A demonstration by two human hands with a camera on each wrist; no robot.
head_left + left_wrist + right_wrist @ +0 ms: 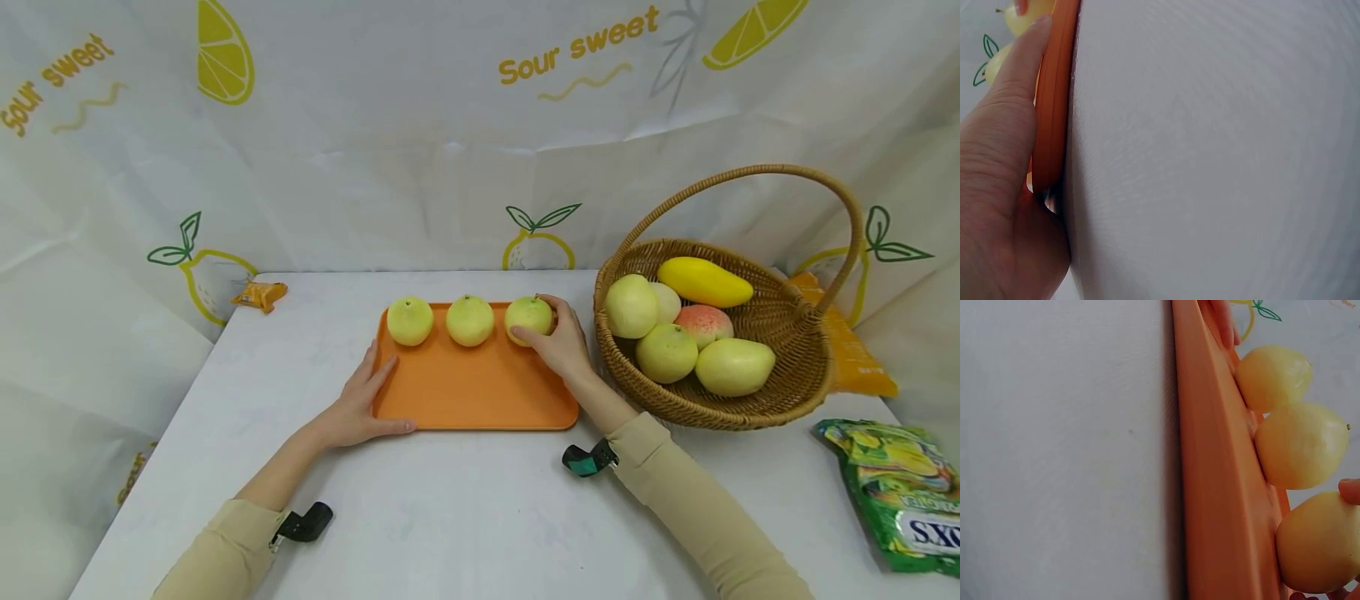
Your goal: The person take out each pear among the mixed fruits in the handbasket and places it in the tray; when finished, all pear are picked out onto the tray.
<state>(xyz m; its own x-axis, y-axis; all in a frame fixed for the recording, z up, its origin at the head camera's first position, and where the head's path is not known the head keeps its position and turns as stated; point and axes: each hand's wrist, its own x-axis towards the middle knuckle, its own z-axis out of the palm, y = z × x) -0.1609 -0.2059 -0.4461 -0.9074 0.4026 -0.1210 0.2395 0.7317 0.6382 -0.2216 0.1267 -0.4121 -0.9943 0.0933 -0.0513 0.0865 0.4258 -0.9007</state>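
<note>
Grips fruit [528,320] w/ R hand [564,342], near 2 other fruits [470,321] to its L; touches tray [472,383] w/ L hand [362,407], spread out. Has basket [797,354] R of R hand.

Looks like staged booth: lemon-print sheeting [360,208] along 3 sides, white table [465,517].

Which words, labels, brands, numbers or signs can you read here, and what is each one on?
"Sour sweet": white backdrop, upper left.
"Sour sweet": the backdrop again, top, right of centre.
"OX'S": green bag, upside down, cut off by picture edge.
Too small or blurred: the green bag's smaller lettering, any print on the orange bag and small orange packet.
No readable numbers.
</note>
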